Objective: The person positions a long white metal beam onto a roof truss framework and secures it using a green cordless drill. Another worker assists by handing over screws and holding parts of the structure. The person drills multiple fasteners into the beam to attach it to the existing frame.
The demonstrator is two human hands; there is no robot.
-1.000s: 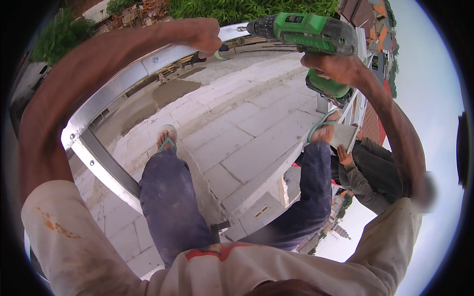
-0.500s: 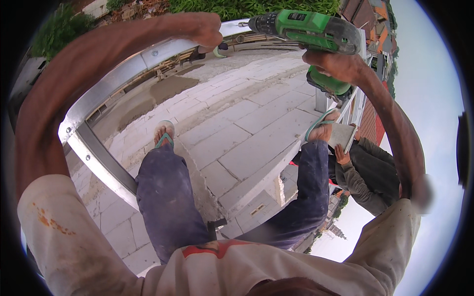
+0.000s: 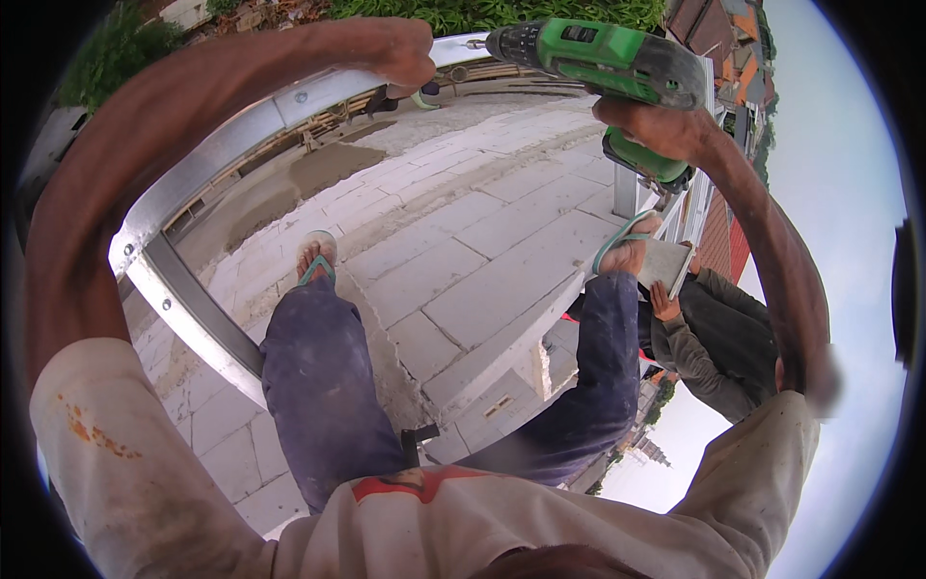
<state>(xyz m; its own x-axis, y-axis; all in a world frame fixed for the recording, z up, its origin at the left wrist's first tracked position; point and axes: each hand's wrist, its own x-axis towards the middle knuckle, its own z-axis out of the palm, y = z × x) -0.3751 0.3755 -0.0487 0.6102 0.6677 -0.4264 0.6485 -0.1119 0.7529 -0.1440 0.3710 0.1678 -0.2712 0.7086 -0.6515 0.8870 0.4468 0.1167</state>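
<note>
A green and black cordless drill (image 3: 617, 60) is gripped by its handle in my right hand (image 3: 656, 130). It lies level, its chuck pointing left, and the bit's tip meets the face of a shiny metal channel (image 3: 212, 174). Farther left along that channel, my left hand (image 3: 410, 53) is closed over it, close to the bit; its fingertips are partly hidden. Screw heads show on the channel at its joint and at the near-left corner.
My sandalled feet stand on a pale block wall top (image 3: 492, 222). To the right and lower, a co-worker (image 3: 714, 338) holds a grey slab (image 3: 666, 265). Metal uprights (image 3: 627, 188) rise by my right foot. Beyond the edge lie wet mortar (image 3: 333, 166), plants and rooftops.
The view has shifted very slightly. Both hands and the drill stay in nearly the same place, with the bit still at the channel.
</note>
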